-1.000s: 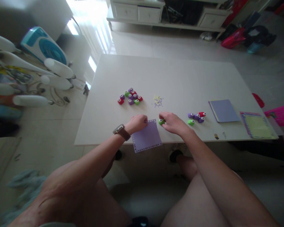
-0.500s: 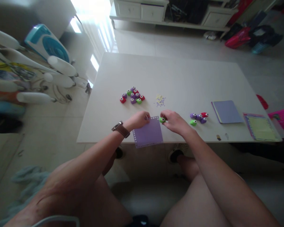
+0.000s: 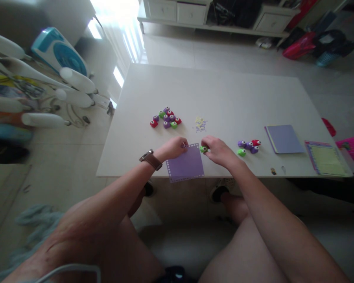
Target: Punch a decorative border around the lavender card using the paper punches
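A square sheet of purple paper (image 3: pixel 185 164) with small holes punched along its edges lies at the table's front edge, its lower part reaching past it. My left hand (image 3: pixel 177 147) is closed on the sheet's upper edge, fingertips pinching it. In my right hand (image 3: pixel 214 149) is a small green craft punch (image 3: pixel 203 149), held at the sheet's upper right corner. Whether the paper is inside the punch's slot I cannot tell. Yellow and purple paper bits (image 3: pixel 200 124) lie scattered just beyond my hands.
Several red, purple and green punches (image 3: pixel 166 118) stand in a group at left, more punches (image 3: pixel 249 145) at right. Farther right lie a stack of purple paper (image 3: pixel 284 138), a yellow sheet with a coloured border (image 3: pixel 327 158) and two small items (image 3: pixel 273 171) on the white table (image 3: pixel 238 98).
Both hands keep their hold on the paper and the green punch. The whole view has shifted slightly; otherwise hardly anything differs.
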Demonstrator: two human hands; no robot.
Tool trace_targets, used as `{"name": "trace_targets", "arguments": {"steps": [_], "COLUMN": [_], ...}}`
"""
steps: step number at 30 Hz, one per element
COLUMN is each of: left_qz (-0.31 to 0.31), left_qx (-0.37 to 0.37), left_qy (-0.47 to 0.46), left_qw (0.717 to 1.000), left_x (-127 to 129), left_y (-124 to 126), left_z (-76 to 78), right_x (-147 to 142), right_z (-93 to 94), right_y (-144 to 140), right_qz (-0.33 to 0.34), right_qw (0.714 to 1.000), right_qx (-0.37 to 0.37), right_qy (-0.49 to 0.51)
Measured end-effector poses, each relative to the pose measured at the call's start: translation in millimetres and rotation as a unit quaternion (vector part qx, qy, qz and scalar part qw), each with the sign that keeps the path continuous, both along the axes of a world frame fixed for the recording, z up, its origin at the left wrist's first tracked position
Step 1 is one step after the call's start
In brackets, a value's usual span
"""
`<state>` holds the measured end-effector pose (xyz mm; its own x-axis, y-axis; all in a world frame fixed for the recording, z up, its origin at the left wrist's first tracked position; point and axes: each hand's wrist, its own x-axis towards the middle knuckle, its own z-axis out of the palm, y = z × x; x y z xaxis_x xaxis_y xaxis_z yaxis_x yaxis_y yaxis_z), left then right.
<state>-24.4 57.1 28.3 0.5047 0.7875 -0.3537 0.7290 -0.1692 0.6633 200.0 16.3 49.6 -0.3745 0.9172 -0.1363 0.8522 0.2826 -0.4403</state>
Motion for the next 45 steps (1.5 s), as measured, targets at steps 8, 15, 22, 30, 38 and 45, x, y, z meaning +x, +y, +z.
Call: {"name": "trace_targets", "arguments": {"steps": [8,15,22,30,38,45], "left_qz": [0.007,0.008,0.005,0.011,0.014,0.009], "left_qx": [-0.006,-0.004,-0.003,0.001,-0.005,-0.015], "left_qy": [-0.006,-0.009,-0.007,-0.004,-0.010,-0.020], "left_qw": [1.000,1.000,1.000,1.000,1.000,1.000], "left_x": [0.2,0.5,0.7,0.6,-0.6,-1.2], "left_y": [-0.1,-0.4,0.4,0.3,3.6,3.7], "left_z": [-1.2,-2.0,-0.6,-1.5,-5.4,-5.8], "right_x": [-0.3,0.4,0.2,0.6,0.5,1.2], "right_z": [-1.0,-2.3,-1.9,-2.1,-1.6,-2.7], "right_y": [0.4,0.6,-0.2,0.4,0.3,0.4], "right_qz": [0.001,0.004,0.003,0.005,-0.012,-0.005], "right_qw": [1.000,1.000,1.000,1.000,1.000,1.000], "right_qx": [0.003,0.006,0.006,0.004,-0.006,0.004], "right_qy": [-0.003,-0.008,-0.003,0.011,0.027,0.020]}}
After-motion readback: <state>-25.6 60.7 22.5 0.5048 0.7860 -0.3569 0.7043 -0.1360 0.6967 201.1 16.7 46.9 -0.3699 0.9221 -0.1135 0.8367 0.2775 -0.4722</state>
